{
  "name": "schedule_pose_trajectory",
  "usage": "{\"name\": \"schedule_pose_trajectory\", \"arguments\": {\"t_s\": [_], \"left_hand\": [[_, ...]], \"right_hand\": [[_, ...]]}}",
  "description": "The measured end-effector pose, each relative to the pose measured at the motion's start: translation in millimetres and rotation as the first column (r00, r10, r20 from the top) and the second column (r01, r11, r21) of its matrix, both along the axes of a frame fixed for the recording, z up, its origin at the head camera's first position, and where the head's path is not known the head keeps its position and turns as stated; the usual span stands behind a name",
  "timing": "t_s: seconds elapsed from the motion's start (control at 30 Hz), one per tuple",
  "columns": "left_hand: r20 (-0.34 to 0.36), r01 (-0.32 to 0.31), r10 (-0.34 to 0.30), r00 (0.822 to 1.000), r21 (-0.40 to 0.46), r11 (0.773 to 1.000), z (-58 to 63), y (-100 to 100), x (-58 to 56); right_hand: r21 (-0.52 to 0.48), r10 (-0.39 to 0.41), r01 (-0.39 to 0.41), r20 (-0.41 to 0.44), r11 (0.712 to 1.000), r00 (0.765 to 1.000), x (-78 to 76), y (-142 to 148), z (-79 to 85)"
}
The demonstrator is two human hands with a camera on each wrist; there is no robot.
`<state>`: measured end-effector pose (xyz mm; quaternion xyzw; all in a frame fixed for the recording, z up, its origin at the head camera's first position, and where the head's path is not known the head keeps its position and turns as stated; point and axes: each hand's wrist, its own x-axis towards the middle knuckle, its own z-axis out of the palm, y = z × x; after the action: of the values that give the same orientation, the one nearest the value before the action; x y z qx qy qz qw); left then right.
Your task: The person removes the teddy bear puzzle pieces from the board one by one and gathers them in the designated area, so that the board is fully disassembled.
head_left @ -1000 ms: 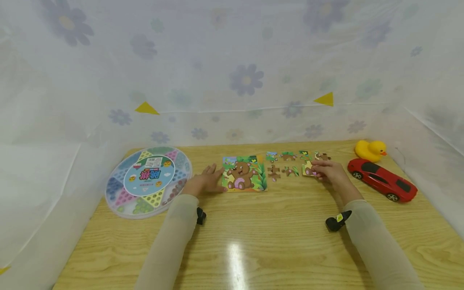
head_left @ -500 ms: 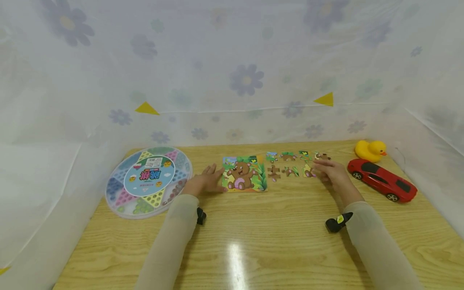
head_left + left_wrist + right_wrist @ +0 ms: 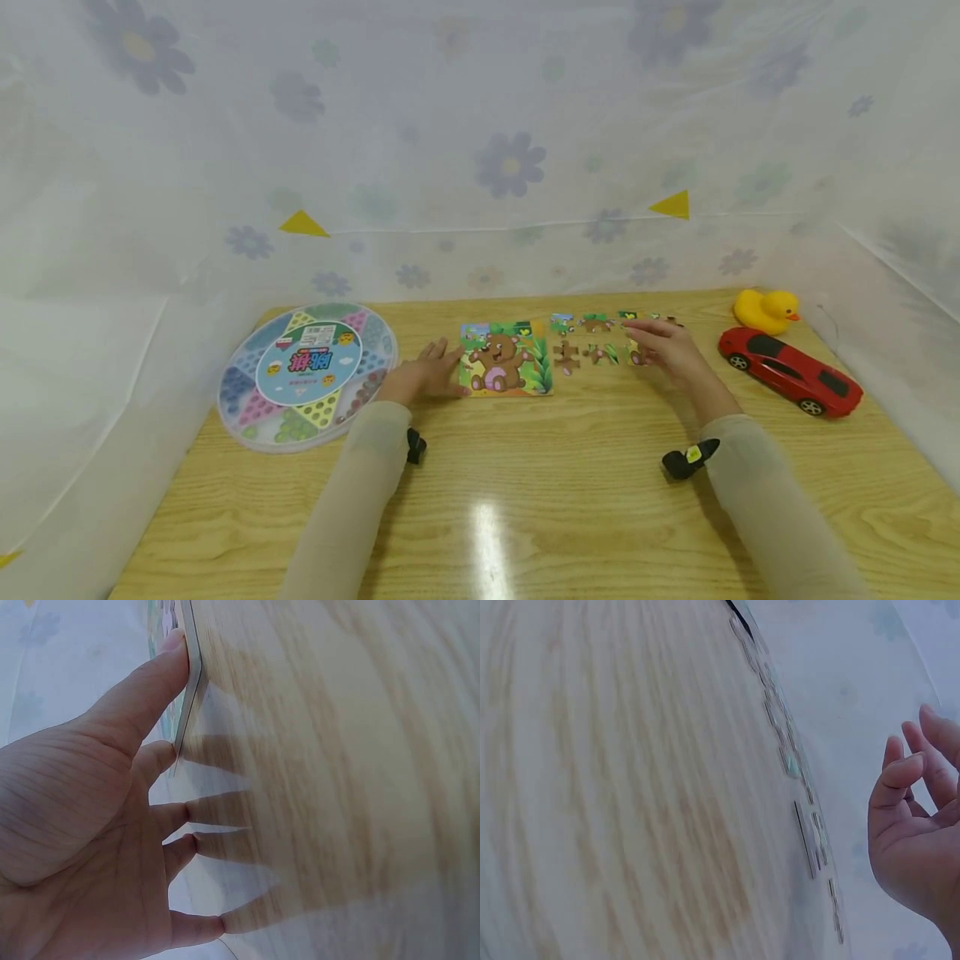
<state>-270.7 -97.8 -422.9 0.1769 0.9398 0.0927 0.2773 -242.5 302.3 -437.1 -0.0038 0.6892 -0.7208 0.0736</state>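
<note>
In the head view my left hand (image 3: 427, 375) lies at the left side of a square bear picture board (image 3: 506, 358). The left wrist view shows that thumb resting on the board's edge (image 3: 194, 660), with the other fingertips on the table. My right hand (image 3: 675, 358) hovers over the right end of two rows of loose jigsaw pieces. It partly hides a bear-foot piece (image 3: 636, 357) and the pieces behind. To its left lie a brown piece (image 3: 566, 357) and a green-brown piece (image 3: 602, 355). In the right wrist view the right hand (image 3: 922, 832) is raised, its loosely bent fingers holding nothing.
A round Chinese checkers set (image 3: 307, 375) lies left of my left hand. A red toy car (image 3: 791, 372) and a yellow rubber duck (image 3: 767, 312) stand to the right. Flowered white sheeting (image 3: 480, 258) borders the wooden table (image 3: 570, 500) at the back and sides.
My right hand first pinched the bear-foot piece, then left it flat in the front row. It has since lifted and shifted left. The left hand stays in place.
</note>
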Motion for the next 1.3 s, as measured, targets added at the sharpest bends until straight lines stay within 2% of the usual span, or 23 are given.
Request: {"name": "schedule_pose_trajectory", "arguments": {"t_s": [0.13, 0.27, 0.33, 0.5, 0.77, 1.0, 1.3], "left_hand": [[0.003, -0.007, 0.007, 1.000, 0.001, 1.000, 0.0, 0.3, -0.2], [0.005, -0.010, 0.010, 1.000, 0.000, 1.000, 0.5, 0.7, -0.4], [0.005, -0.011, 0.011, 1.000, -0.002, 1.000, 0.9, 0.6, -0.5], [0.005, -0.011, 0.011, 1.000, 0.004, 1.000, 1.5, 0.4, -0.3], [-0.004, -0.002, 0.002, 1.000, -0.016, 1.000, 2.6, 1.0, 0.1], [-0.002, -0.003, 0.003, 1.000, -0.020, 1.000, 2.0, 0.8, 0.3], [0.008, -0.007, 0.007, 1.000, -0.018, 1.000, 1.8, 1.1, -0.5]], "right_hand": [[0.001, 0.044, -0.044, -0.001, 0.999, 0.999, -4.0, -13.5, -1.3], [0.097, 0.071, -0.073, 0.027, 0.993, 0.997, -10.5, -29.1, -5.6], [0.155, 0.101, -0.104, 0.022, 0.982, 0.995, -12.1, -38.4, -5.5], [0.218, 0.202, -0.192, -0.021, 0.957, 0.979, -14.2, -62.5, -6.0], [0.248, 0.303, -0.307, 0.054, 0.919, 0.951, -18.1, -103.7, -11.5], [0.410, 0.367, -0.338, 0.009, 0.847, 0.930, -20.8, -130.0, -15.3], [0.462, 0.367, -0.366, 0.092, 0.808, 0.926, -22.6, -143.9, -17.5]]}}
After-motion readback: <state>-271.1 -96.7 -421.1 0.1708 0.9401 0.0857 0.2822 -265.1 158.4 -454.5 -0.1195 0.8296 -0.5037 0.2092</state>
